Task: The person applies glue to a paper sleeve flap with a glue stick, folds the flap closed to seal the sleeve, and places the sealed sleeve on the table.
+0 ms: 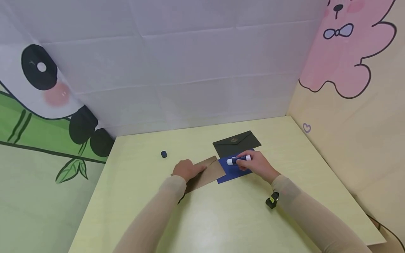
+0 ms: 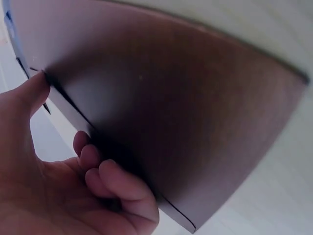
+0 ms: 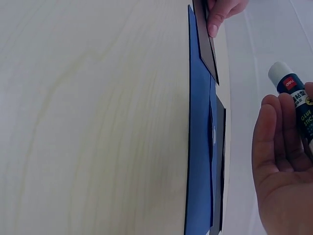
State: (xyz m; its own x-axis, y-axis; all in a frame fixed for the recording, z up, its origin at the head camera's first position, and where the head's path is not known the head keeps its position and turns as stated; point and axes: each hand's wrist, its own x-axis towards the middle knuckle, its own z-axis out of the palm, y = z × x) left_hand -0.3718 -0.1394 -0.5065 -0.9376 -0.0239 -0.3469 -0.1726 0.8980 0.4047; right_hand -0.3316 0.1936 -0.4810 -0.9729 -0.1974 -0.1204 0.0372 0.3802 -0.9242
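Note:
My left hand (image 1: 185,170) rests on a brown envelope (image 1: 209,174), its thumb along the flap and its other fingers curled against the paper in the left wrist view. The brown envelope's right corner overlaps a blue envelope (image 1: 226,175). Above that blue envelope, my right hand (image 1: 257,165) grips a glue stick (image 1: 234,161) with its white end pointing left. The label of the glue stick (image 3: 293,93) shows in the right wrist view. Behind the blue envelope, and partly under it, lies a black envelope (image 1: 235,140) with a gold mark on its flap.
A small dark blue cap (image 1: 164,154) lies on the pale table (image 1: 136,182), left of the envelopes. White cloth (image 1: 190,70) hangs behind the table. Printed cloths stand along both sides. A small black device (image 1: 272,201) is at the right wrist.

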